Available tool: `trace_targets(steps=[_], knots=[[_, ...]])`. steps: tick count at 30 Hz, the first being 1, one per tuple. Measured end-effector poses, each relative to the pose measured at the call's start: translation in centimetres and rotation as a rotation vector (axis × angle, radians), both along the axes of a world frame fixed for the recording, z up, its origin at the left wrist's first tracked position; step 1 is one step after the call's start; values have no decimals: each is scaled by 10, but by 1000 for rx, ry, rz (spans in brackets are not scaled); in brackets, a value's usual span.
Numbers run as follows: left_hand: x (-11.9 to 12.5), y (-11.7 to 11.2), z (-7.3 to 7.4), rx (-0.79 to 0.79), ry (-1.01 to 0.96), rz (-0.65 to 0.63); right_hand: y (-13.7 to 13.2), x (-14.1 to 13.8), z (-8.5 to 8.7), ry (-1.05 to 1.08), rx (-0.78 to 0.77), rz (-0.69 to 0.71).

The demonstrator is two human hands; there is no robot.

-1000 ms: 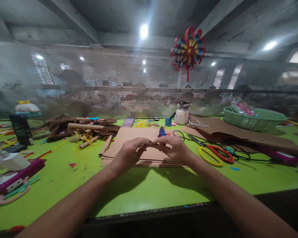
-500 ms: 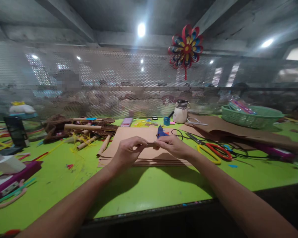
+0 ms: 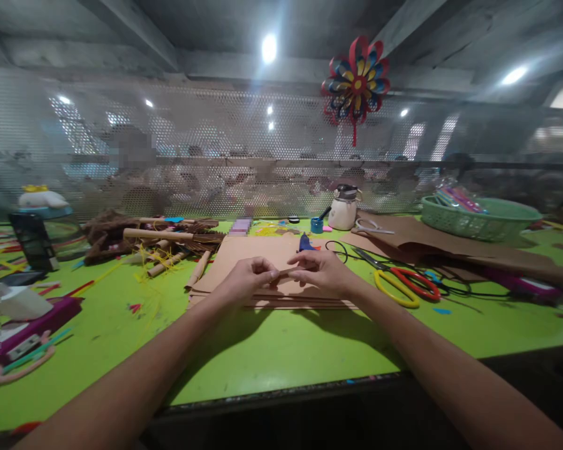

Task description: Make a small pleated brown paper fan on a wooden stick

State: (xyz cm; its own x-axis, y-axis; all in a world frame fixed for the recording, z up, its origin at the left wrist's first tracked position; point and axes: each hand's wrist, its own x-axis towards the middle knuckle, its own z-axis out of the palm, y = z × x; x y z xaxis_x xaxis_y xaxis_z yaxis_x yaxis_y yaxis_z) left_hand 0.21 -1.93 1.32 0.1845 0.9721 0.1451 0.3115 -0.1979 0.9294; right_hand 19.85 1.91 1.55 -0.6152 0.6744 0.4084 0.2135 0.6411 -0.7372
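Over a stack of brown paper sheets (image 3: pixel 244 250), my two hands meet at a small, thin brown paper strip (image 3: pixel 284 273). My left hand (image 3: pixel 246 279) pinches the strip's left end between thumb and finger. The thumb and fingers of my right hand (image 3: pixel 326 273) are at the strip's right end, seemingly pinching it. Just behind my right hand is a blue glue gun (image 3: pixel 306 242), partly hidden by that hand. Scissors with one yellow and one red handle (image 3: pixel 398 287) lie to the right of the stack.
Rolled brown paper tubes (image 3: pixel 159 235) and yellow shreds lie at left. A phone (image 3: pixel 32 242) stands near a purple power strip (image 3: pixel 47 325). Behind are a blue pot (image 3: pixel 316 225) and a white jug (image 3: pixel 343 209). A green basket (image 3: pixel 492 219) rests at right on brown paper (image 3: pixel 417 240).
My right fingers have loosened and shifted along the strip, showing more of it between my hands. The view has tilted slightly. The things on the table stay in place.
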Motion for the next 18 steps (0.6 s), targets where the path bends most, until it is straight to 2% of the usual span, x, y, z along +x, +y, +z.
trace_targets(steps=[6, 10, 13, 18], knots=[[0, -1, -1, -178, -162, -66, 3, 2, 0, -25, 55, -9], [-1, -2, -1, -184, -199, -35, 6, 2, -1, -44, 180, -30], [-2, 0, -2, -125, -113, -33, 9, 2, -7, -68, 294, -9], [-1, 3, -3, 30, 175, -36, 14, 3, -13, -174, 401, -6]])
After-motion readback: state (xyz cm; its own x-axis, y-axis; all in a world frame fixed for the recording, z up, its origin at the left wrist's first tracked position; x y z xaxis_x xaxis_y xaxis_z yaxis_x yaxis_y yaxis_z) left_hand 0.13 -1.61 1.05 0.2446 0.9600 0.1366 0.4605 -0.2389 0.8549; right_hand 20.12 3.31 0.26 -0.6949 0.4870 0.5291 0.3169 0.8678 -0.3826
